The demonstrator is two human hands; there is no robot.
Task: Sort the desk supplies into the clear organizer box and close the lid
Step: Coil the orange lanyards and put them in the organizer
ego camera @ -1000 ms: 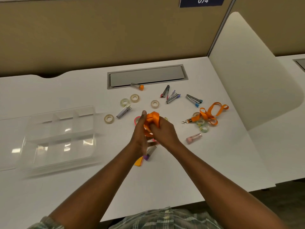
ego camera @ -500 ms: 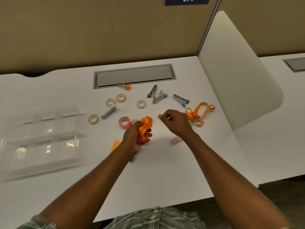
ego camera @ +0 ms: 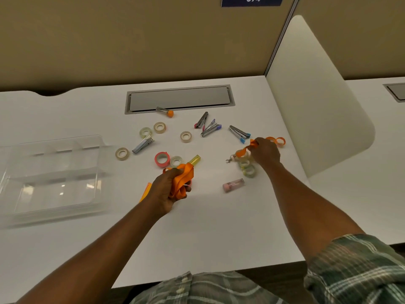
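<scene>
The clear organizer box (ego camera: 52,176) lies open at the left of the white desk, its compartments bare. My left hand (ego camera: 166,189) grips a bunched orange lanyard (ego camera: 183,181) near the desk's middle. Further right, my right hand (ego camera: 264,151) pinches a second orange lanyard (ego camera: 279,140) lying on the desk, its metal clip (ego camera: 229,160) trailing to the left. Tape rolls (ego camera: 185,136), small staplers (ego camera: 210,128), a pink tape roll (ego camera: 162,159), a yellow tube (ego camera: 195,160) and a pink tube (ego camera: 233,184) are scattered between the hands and the back of the desk.
A grey cable hatch (ego camera: 178,98) is set into the desk at the back, with an orange-tipped stapler (ego camera: 165,111) on its edge. A white divider panel (ego camera: 315,95) closes the right side. An orange sticky pad (ego camera: 146,190) peeks out beside my left wrist.
My hands have separated. The left keeps the bunched lanyard, while the right has reached out to the right and taken hold of the second lanyard.
</scene>
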